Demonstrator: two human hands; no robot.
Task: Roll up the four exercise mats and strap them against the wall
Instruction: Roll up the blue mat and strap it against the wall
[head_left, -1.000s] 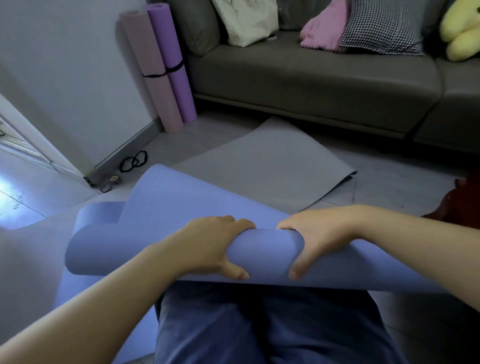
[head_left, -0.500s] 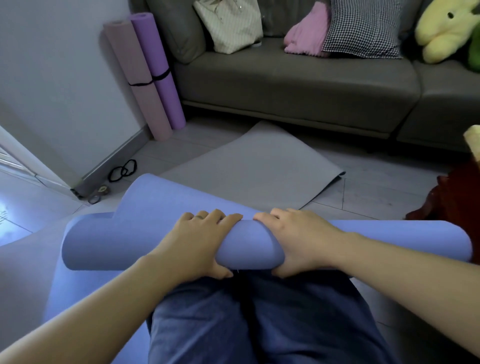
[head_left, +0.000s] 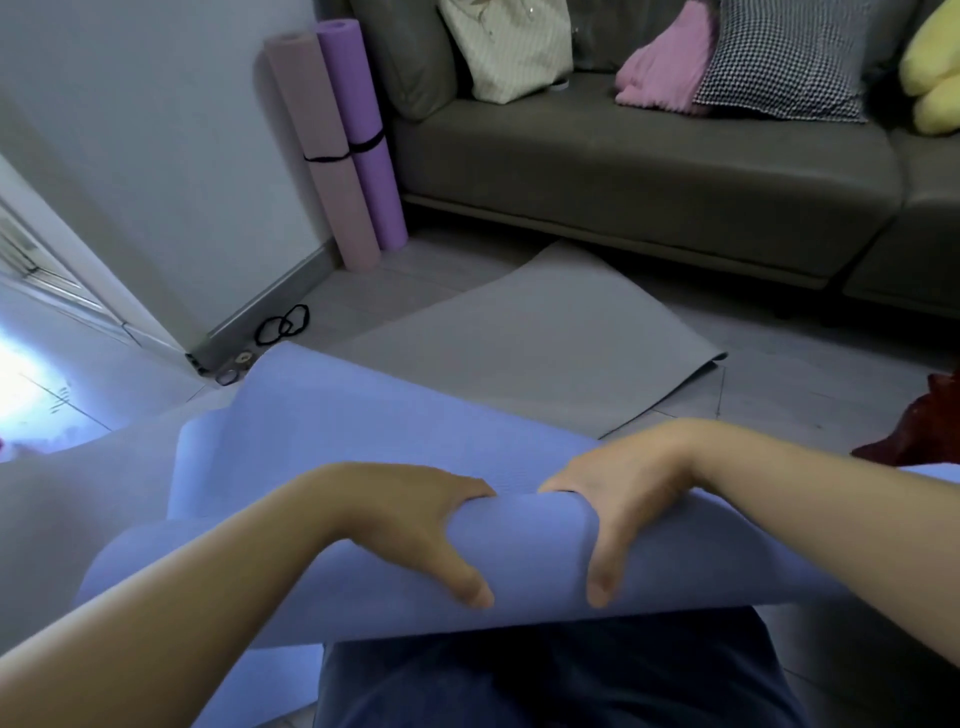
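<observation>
Gripping a partly rolled blue mat (head_left: 540, 551) across the lap, above dark blue trousers (head_left: 571, 675). With the left hand (head_left: 410, 519), clasping the roll from above: fingers curled over the far side, thumb pressed on the near face. With the right hand (head_left: 618, 499), just beside the left, clasping the same roll the same way, thumb pointing down the front. Between the two hands, a short bare stretch of roll. Beyond the roll, the unrolled tail of the blue mat sloping away to the left, its far corner near the foot of the wall (head_left: 156, 130).

Further out, flat on the floor (head_left: 779, 374): a grey mat (head_left: 530, 343), unrolled, its far end reaching toward the foot of the sofa (head_left: 649, 171), its near part covered by the blue mat. In the corner between wall and sofa, standing on end and leaning on the wall: a pink rolled mat (head_left: 322, 156) and a purple rolled mat (head_left: 363, 104), touching side by side, each with a black strap (head_left: 324, 157) round its middle. On the floor at the foot of the wall, loose black bands (head_left: 283, 325), and near them small rings (head_left: 234, 366), too small to make out.

On the sofa seat: a cream bag (head_left: 509, 47), a pink cloth (head_left: 660, 73), a checked cushion (head_left: 784, 57) and, at the right edge, a yellow soft thing (head_left: 935, 67). At the right edge of the floor, a dark red thing (head_left: 924, 426), partly cut off.
</observation>
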